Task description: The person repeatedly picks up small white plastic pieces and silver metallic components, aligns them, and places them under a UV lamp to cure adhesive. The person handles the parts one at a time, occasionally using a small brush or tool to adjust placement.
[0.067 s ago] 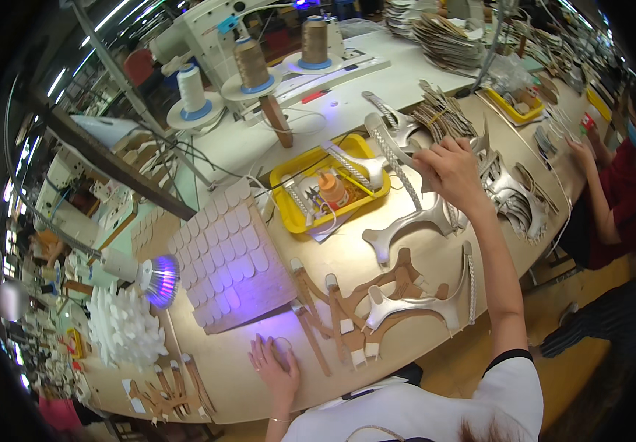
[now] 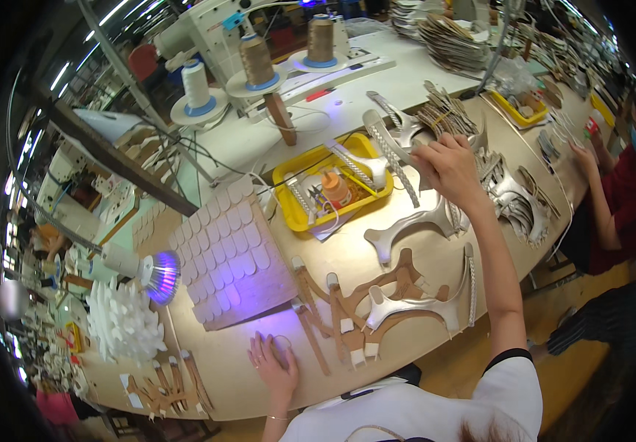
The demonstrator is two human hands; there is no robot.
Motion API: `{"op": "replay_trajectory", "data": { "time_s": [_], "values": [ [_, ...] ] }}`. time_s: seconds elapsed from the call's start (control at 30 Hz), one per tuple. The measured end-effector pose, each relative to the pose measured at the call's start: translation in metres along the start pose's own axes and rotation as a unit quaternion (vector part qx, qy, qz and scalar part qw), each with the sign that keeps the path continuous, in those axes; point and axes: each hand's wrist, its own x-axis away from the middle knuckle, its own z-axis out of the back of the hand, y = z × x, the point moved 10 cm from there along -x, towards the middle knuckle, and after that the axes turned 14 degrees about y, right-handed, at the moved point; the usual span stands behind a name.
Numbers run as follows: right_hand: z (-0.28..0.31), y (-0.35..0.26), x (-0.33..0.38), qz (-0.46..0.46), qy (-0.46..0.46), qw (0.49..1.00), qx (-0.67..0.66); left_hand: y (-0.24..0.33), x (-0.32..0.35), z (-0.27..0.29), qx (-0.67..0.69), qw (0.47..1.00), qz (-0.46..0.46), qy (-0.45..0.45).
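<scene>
My right hand [image 2: 448, 168], arm stretched out, grips a silver sandal strap piece [image 2: 385, 140] with a braided band, raised over the far part of the table. Its fingers are closed around one end. My left hand [image 2: 273, 366] lies on the table near the front edge, fingers extended, holding nothing. Between the hands, tan strap pieces [image 2: 343, 328] with pale tabs lie flat, and a silver strap piece [image 2: 413, 306] rests over some of them. Another silver strap piece [image 2: 406, 225] lies below my right hand. A board [image 2: 215, 250] covered with rows of pale rounded pieces is beyond my left hand.
A yellow tray [image 2: 288, 214] contains an orange-capped bottle [image 2: 335, 189] and small tools. Piled silver straps [image 2: 513, 195] lie right of my forearm. A lamp [image 2: 158, 278] glows purple at left, beside stacked white pieces [image 2: 123, 324]. Thread cones [image 2: 257, 60] stand behind; a co-worker [image 2: 620, 184] is at right.
The whole view has shifted very slightly. Both hands stay nearly in place, and my right hand still grips the silver sandal strap piece.
</scene>
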Motion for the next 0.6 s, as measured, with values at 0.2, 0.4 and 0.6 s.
{"op": "replay_trajectory", "data": {
  "time_s": [0.2,0.4,0.6],
  "values": [
    [-0.113,0.022,-0.017,-0.048,-0.105,0.99,-0.08,0.0,-0.009,-0.001,0.006,1.0,0.02,-0.001],
    [-0.168,0.027,0.013,-0.084,-0.108,0.989,-0.054,0.002,-0.012,0.002,0.003,1.0,0.019,0.01],
    [-0.101,0.002,0.027,-0.027,-0.073,0.995,-0.061,-0.006,-0.009,-0.002,0.0,1.0,0.031,0.004]
  ]
}}
